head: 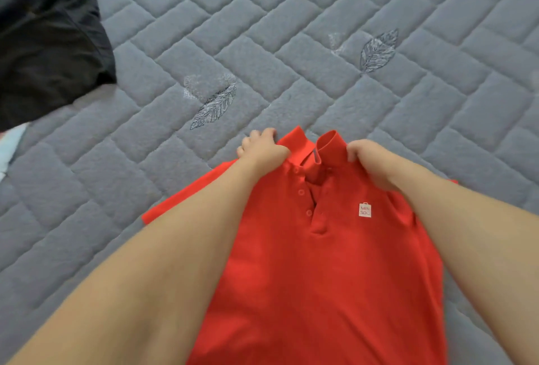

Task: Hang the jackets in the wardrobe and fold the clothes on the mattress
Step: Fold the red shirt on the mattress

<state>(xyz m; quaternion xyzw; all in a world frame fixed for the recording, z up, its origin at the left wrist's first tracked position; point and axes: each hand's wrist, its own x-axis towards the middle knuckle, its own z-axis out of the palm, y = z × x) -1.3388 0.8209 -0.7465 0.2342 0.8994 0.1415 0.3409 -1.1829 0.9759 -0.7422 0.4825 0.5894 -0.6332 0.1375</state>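
A red polo shirt (326, 262) lies front side up on the grey quilted mattress (291, 29), its collar pointing away from me. It has three red buttons and a small white logo patch on the chest. My left hand (262, 148) grips the shirt's left shoulder beside the collar. My right hand (370, 163) grips the other shoulder, just right of the collar. One short sleeve sticks out to the left under my left forearm; my arms hide the shirt's side edges.
A black garment (49, 43) lies crumpled at the mattress's upper left. A pale cloth edge (11, 145) shows at the far left. Embroidered leaf motifs mark the mattress cover beyond the shirt.
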